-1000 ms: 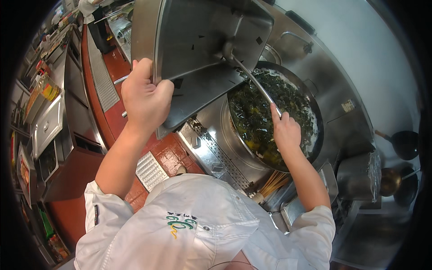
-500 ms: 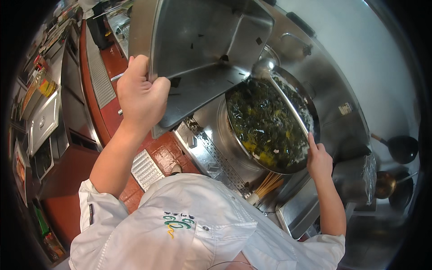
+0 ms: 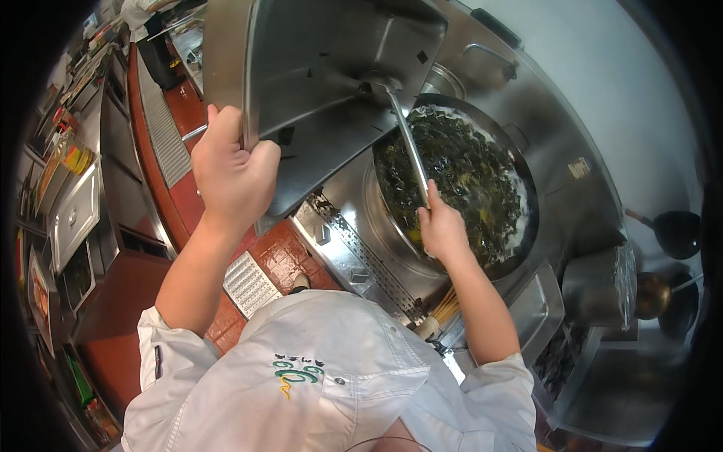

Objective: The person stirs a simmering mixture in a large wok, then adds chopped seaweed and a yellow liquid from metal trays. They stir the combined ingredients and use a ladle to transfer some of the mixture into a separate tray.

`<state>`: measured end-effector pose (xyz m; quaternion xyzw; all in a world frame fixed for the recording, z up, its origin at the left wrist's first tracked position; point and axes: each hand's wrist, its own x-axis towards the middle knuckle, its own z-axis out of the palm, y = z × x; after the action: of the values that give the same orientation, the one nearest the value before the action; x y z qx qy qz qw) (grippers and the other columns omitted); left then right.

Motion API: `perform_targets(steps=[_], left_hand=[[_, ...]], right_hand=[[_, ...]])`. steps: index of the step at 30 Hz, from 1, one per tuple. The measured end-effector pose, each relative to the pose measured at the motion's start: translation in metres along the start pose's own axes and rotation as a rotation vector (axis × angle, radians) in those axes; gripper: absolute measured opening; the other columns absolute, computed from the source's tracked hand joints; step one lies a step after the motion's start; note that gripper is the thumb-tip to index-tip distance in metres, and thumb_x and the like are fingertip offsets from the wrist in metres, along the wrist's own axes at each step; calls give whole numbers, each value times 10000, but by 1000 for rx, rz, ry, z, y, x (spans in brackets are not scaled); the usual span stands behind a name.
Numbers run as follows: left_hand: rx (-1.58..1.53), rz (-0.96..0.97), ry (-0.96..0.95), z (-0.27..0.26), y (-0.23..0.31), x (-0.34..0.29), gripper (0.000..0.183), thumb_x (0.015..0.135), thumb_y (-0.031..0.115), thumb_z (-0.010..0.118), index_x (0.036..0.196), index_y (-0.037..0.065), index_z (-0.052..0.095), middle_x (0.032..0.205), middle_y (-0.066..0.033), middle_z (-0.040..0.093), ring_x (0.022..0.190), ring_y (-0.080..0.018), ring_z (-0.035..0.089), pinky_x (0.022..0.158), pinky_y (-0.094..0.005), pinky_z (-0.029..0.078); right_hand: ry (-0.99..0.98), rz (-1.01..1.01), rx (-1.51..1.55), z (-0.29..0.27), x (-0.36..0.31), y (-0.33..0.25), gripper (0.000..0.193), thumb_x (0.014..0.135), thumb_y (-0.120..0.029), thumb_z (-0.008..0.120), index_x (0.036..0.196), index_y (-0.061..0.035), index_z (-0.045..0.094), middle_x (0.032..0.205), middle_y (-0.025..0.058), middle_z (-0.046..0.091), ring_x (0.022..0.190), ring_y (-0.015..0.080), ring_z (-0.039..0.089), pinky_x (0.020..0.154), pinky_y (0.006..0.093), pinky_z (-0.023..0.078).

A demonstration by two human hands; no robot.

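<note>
My left hand [image 3: 233, 169] is closed round the rim of a deep steel food pan [image 3: 331, 45], which is tilted over the left edge of a big wok [image 3: 529, 215]. Bits of dark leaf cling to the pan's inside. In the wok, dark green leafy vegetables [image 3: 467, 173] lie in liquid, with pale foam along the right side. My right hand [image 3: 444, 230] grips the handle of a ladle [image 3: 409, 143]. The ladle's bowl is inside the tilted pan, near its inner corner, above the wok's far left side.
A bamboo brush [image 3: 440, 313] stands by the wok's near edge. On the right are a steel pot [image 3: 595, 282] with plastic wrap and a hanging small wok [image 3: 676, 235]. A counter with a lidded pan [image 3: 75, 211] runs along the left. Another person [image 3: 143, 22] stands at far left.
My right hand has swung left across the wok, carrying the ladle's bowl from the wok's far edge into the steel pan. The pan has shifted slightly left in view.
</note>
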<state>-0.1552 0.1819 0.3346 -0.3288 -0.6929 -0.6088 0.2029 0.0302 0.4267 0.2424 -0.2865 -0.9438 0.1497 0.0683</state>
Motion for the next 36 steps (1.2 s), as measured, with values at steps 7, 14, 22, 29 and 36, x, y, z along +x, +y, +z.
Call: perform_targets(steps=[7,14,22,29,36], left_hand=[[-76,-3,26,2,-6,-1,71,701,-49,496,727,13,471,551,-37,419,532,-148,370,1138,-497,218],[-89,-47,55,-2,-25,2,110,673,-64,505,714,28,460,553,-10,390,557,-116,357,878,-274,406],[-139,-110,78,0,-15,2,97,699,-61,520,750,20,507,650,32,462,595,-40,381,544,-202,334],[-155,-74,86,2,-11,4,107,721,-79,506,768,16,503,658,46,455,581,-23,364,516,-200,313],[-144,-108,22,5,-9,6,115,715,-76,493,780,18,505,633,42,415,572,-34,338,594,-209,348]], right_hand=[[-298,255,574,-35,-18,-1,609,905,-222,561,1471,-123,359,859,210,671,728,353,643,713,386,504],[-328,-100,355,-82,-88,0,652,874,-136,611,1473,-137,355,900,210,633,772,344,629,733,376,494],[-81,-166,-220,-137,-133,24,676,806,-75,669,1413,-273,449,812,107,597,703,338,608,619,434,496],[180,62,-425,-184,-176,53,611,834,9,600,1400,-187,481,847,155,573,714,347,589,653,432,474],[288,115,-380,-105,-104,68,598,889,-97,590,1429,-296,432,959,117,606,785,321,625,666,437,510]])
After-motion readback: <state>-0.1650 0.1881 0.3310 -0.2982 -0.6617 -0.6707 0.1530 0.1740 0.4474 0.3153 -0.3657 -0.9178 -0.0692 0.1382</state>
